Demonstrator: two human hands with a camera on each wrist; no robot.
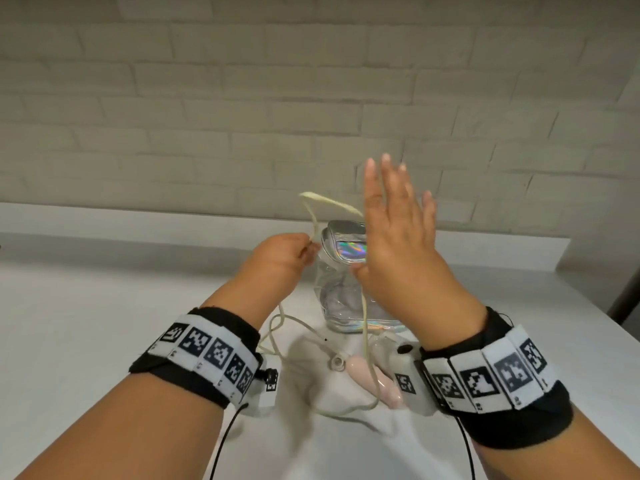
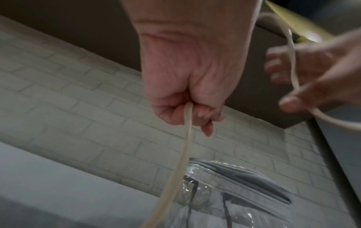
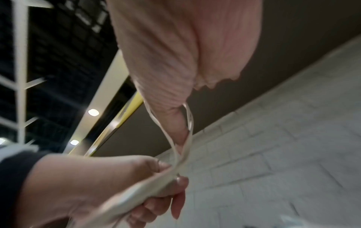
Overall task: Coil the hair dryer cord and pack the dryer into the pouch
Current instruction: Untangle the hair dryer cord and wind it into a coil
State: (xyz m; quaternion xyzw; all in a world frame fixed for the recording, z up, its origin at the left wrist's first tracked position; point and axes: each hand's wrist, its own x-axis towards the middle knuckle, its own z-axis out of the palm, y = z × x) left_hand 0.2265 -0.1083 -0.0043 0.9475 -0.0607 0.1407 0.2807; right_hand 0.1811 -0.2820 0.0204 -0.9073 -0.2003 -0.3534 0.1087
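Observation:
My left hand [image 1: 287, 252] grips the cream cord [image 1: 332, 202] in a fist just left of the pouch; the grip shows in the left wrist view, hand [image 2: 187, 92] round cord [image 2: 186, 131]. My right hand [image 1: 394, 230] is raised in front of the pouch with fingers straight, and the cord [image 3: 188, 120] loops round its thumb [image 3: 171, 120]. A short arc of cord spans the two hands. The clear pouch [image 1: 339, 292] with holographic trim stands upright on the table. The pink hair dryer [image 1: 370, 375] lies below my right wrist, partly hidden.
Slack cord [image 1: 277, 341] lies in loose loops on the white table [image 1: 104, 306] between my wrists. A pale brick wall [image 1: 242, 116] closes off the far side. The table's right edge [image 1: 588, 306] runs close to my right arm.

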